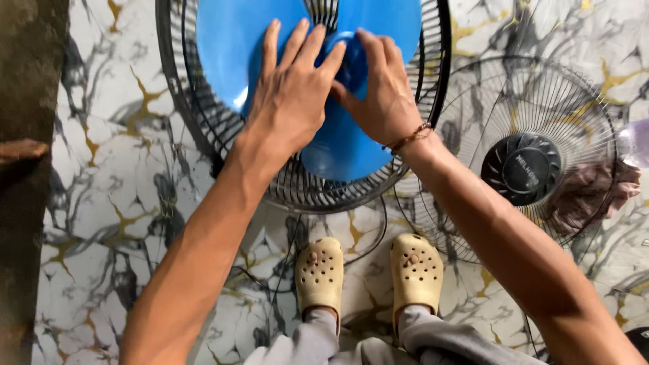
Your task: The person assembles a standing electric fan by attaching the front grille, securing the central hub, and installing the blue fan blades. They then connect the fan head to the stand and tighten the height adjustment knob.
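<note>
A blue three-bladed fan blade sits inside a black wire rear guard lying on the marble-patterned floor. My left hand lies flat on a blade, fingers spread, steadying it. My right hand grips the blue hub at the blade's centre; a thin bracelet circles that wrist. The hub is mostly hidden under my fingers.
A detached wire front guard with a dark round centre cap lies on the floor to the right, a brownish cloth beside it. A black cord runs near my feet in beige clogs. A dark strip borders the left.
</note>
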